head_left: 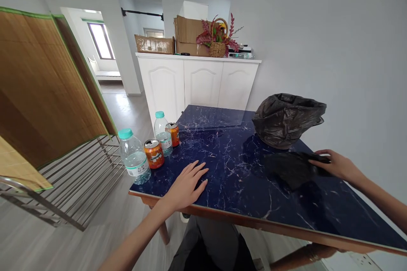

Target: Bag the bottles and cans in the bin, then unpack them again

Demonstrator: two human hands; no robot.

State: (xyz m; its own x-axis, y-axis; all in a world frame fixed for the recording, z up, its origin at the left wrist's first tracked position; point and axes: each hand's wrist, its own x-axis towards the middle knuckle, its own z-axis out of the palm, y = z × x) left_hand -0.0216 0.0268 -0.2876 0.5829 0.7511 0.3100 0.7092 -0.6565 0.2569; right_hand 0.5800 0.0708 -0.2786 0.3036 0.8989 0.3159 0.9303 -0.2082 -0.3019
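Observation:
My left hand lies flat on the blue marbled table, its fingers spread and nothing in them. At the right, my right hand pinches the edge of a black cloth-like piece, perhaps a folded plastic bag, which rests on the tabletop. Just behind it stands a bin lined with a black plastic bag, its mouth open. Left of my left hand are two clear water bottles with teal caps, the nearer bottle and the farther bottle, plus two orange soda cans, the nearer can and the farther can.
A white cabinet beyond the table bears cardboard boxes and a flower basket. On the left, a metal rack stands beside a hanging bamboo mat. A grey wall borders the right side.

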